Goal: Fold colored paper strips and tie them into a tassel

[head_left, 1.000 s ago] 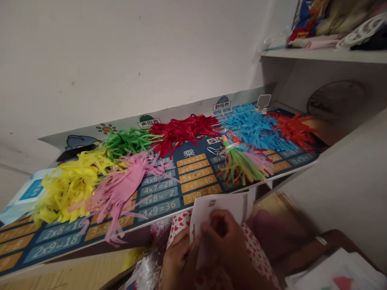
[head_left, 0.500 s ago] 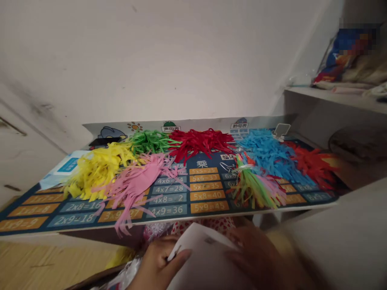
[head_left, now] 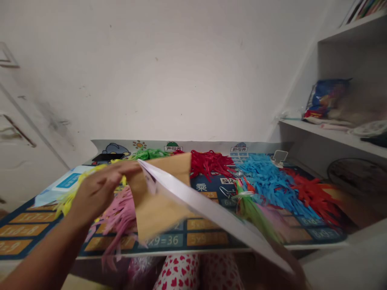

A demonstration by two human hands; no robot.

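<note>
My left hand (head_left: 101, 187) is closed on the upper left corner of a piece of paper. A tan panel (head_left: 165, 209) and a long white panel (head_left: 211, 211) show, both blurred; whether they are one folded piece or two sheets I cannot tell. The paper is raised over the table's middle. At the lower right, my right hand (head_left: 292, 259) is a dark smear by the far end of the white panel, its fingers indistinct. Pink paper fringe (head_left: 119, 213) and yellow fringe (head_left: 71, 201) lie under and beside my left hand.
Green (head_left: 148, 154), red (head_left: 211, 163), blue (head_left: 269, 181) and orange-red (head_left: 314, 193) fringes cover the table's back and right. A multicoloured tassel (head_left: 250, 205) lies nearer. A blue-white packet (head_left: 65, 183) sits left. Shelves (head_left: 341, 135) rise at right.
Both hands have risen from below the table edge with the paper, which now spans the tabletop and shows a tan face. My left hand has moved up and left. The view has tilted upward.
</note>
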